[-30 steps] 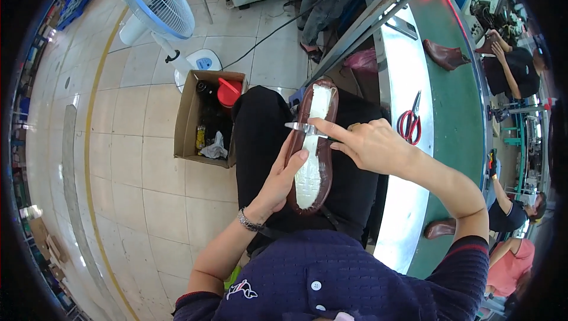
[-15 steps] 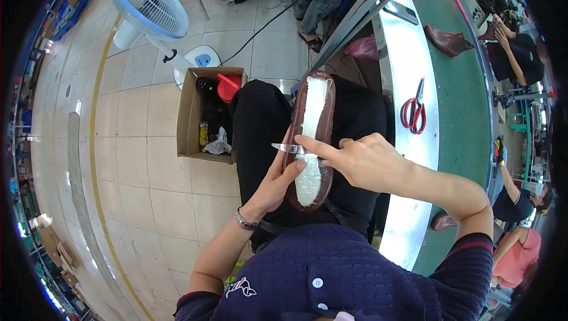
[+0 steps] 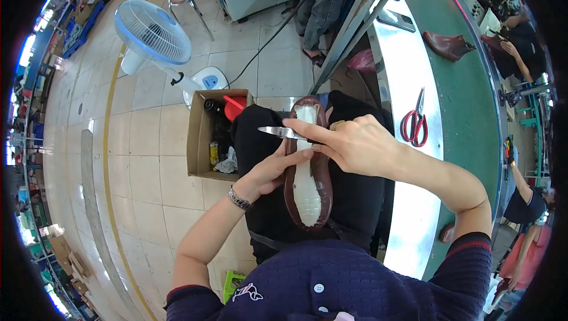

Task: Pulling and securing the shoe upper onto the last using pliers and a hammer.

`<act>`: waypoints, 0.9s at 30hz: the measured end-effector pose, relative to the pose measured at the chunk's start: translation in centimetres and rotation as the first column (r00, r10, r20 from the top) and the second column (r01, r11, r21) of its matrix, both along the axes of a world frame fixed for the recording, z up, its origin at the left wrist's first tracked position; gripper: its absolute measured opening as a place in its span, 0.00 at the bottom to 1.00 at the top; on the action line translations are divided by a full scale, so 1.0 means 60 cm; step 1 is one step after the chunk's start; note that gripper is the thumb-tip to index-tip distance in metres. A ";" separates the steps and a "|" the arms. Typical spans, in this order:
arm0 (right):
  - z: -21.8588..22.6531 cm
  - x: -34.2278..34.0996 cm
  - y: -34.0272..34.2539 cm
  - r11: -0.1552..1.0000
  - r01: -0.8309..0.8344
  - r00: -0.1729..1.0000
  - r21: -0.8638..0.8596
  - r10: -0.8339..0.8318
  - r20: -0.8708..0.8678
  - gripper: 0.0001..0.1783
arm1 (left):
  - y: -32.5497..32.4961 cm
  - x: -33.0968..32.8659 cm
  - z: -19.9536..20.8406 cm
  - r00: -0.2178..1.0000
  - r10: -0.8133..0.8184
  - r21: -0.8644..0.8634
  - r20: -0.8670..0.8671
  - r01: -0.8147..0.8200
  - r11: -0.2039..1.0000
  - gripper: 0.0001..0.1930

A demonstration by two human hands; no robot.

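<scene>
A brown leather shoe [image 3: 306, 200] lies bottom-up on my lap, with a long white strip along the middle of its underside. My left hand [image 3: 269, 173] grips its left side, the thumb lying across the white strip. In my right hand [image 3: 364, 148] is a knife [image 3: 276, 132], held crosswise over the far half of the shoe. The blade points left past the shoe's edge, and my right index finger stretches along it. My right fingers hide the knife's handle. Whether the blade touches the white strip I cannot tell.
Red-handled scissors [image 3: 415, 121] and a phone [image 3: 396, 20] lie on the metal ledge [image 3: 414, 203] at my right. Beyond it, a brown boot [image 3: 448, 45] stands on the green belt [image 3: 455, 126]. Left of my knees are an open carton [image 3: 200, 138] and a fan [image 3: 152, 31]. Co-workers sit across the belt.
My hands and the knife have moved along the shoe toward its far end. The blade now reaches further out past the shoe's left edge. The whole view has shifted slightly.
</scene>
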State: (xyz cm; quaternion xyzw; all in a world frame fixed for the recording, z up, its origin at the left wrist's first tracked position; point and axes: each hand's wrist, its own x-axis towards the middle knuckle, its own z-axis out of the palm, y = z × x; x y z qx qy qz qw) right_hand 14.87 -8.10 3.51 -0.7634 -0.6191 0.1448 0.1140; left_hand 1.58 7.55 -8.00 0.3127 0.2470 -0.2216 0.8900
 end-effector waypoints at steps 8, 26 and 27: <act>-0.033 -0.026 -0.134 0.779 0.627 0.498 0.012 -0.389 -0.775 0.28 | -0.023 -0.010 0.033 0.978 -0.102 0.155 0.182 0.074 0.985 0.54; -0.083 -0.125 -0.216 0.828 0.341 -0.157 -0.444 -0.416 -0.896 0.19 | -0.079 -0.011 -0.043 0.877 -0.062 0.231 0.477 -0.058 0.971 0.50; -0.085 -0.126 -0.212 0.831 0.340 -0.158 -0.441 -0.412 -0.898 0.19 | -0.081 -0.005 -0.038 0.887 -0.038 0.274 0.461 -0.101 0.956 0.43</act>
